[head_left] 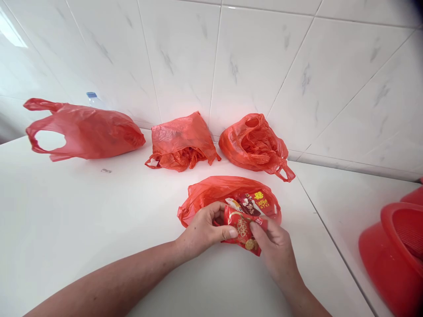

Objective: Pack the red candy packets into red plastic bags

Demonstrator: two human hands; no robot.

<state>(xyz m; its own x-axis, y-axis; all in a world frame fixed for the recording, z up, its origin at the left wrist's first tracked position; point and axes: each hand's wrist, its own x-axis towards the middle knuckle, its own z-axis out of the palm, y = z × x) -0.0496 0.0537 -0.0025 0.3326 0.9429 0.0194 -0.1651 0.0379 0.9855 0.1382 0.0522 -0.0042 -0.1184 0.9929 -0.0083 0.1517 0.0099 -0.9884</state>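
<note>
Between both hands is a small red snack packet with gold lettering and round biscuit-like pictures. My left hand pinches its left side, thumb across the front. At its upper right edge my right hand grips with thumb and fingers, which hide that corner. Just behind lies an open red plastic bag on the white table. In its mouth show more wrapped snacks, among them a dark red and white packet and a red packet with yellow characters. My hands partly cover the bag's near edge.
Along the tiled wall stand three more red plastic bags: a long one at left, a folded one in the middle, another at right. A blue-capped bottle is behind the left bag. Red plastic basket at right, beyond a table seam.
</note>
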